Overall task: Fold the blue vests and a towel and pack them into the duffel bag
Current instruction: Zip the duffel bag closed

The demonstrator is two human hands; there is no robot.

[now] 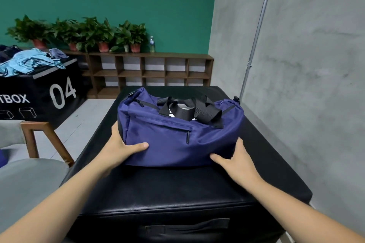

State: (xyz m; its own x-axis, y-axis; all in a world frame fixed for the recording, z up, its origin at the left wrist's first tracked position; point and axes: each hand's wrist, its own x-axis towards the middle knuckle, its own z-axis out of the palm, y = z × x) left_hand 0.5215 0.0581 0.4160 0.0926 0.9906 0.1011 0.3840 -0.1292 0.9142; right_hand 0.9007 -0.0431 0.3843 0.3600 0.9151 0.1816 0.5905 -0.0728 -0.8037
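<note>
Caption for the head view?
The left hand and right hand grip the ends of a blue bag on a black box.

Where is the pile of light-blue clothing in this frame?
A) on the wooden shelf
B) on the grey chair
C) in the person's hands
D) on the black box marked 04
D: the light-blue clothing lies heaped on the black box marked 04 at left; the left hand and right hand hold only the duffel bag.

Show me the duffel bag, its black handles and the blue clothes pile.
duffel bag (167, 144): head view, blue front panel.
black handles (183, 112): head view, webbing on top.
blue clothes pile (29, 61): head view, light blue cloth.
</note>
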